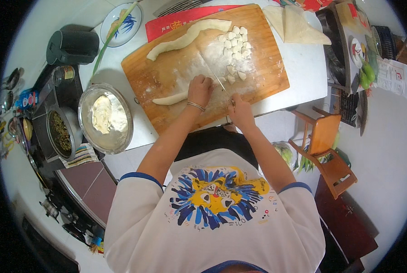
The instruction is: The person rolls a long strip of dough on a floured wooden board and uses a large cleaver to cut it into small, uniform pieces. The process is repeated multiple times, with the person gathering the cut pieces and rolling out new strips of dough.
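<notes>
On a floured wooden cutting board (142,77), my left hand (200,92) closes around a thin dough rope (169,98), whose free end sticks out to the left. My right hand (241,111) grips a knife (214,73) by its handle. The narrow blade slants up and leftward, right beside the dough at my left fingers. Several small cut dough pieces (235,44) lie in loose flour at the board's far right, a few of them nearer the blade. A longer, thicker dough strip (187,38) stretches along the far edge. My left fingertips are partly hidden.
Left of the board stands a metal bowl (127,111) with a dough lump (102,114). Beyond it sit a pot of chopped filling (60,132) and a plate (129,34) crossed by a green onion (104,48). A wooden chair (324,134) stands to the right.
</notes>
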{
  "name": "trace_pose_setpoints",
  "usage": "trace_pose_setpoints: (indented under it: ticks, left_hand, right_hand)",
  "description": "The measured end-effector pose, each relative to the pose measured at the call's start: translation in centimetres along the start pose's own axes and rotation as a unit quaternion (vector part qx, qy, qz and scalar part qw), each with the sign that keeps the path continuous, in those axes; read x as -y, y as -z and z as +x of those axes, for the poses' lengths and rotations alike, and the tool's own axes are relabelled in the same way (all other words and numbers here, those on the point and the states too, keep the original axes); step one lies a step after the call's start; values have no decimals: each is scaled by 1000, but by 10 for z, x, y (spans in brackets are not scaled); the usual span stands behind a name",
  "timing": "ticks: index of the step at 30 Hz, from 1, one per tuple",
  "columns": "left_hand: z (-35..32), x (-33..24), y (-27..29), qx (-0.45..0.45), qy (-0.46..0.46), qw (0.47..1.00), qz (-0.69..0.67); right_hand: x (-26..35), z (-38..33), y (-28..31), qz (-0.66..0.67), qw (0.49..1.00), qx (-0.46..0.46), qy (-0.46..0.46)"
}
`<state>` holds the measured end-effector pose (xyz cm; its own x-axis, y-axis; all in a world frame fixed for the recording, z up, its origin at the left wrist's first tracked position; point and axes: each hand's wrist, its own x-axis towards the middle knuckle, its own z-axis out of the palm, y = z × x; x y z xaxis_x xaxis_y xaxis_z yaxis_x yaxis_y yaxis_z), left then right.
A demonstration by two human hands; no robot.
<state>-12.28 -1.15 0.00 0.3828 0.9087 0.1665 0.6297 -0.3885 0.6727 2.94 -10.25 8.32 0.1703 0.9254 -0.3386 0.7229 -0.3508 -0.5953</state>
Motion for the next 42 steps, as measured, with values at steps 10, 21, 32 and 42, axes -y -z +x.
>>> trace_pose_setpoints:
  ticks: [10, 21, 32, 42]
  left_hand:
    - [-7, -4, 23, 51, -11, 998, 33]
    - [-30, 4, 13, 6, -90, 996, 10]
    - [-28, 4, 18, 12, -113, 994, 7]
    - [-29, 12, 43, 21, -11, 999, 28]
  right_hand:
    - [3, 19, -18, -65, 995, 32, -65]
    - [15, -10, -12, 7, 1000, -11, 3]
    - [12, -21, -36, -25, 997, 27, -67]
    - [22, 27, -33, 3, 999, -19, -37]
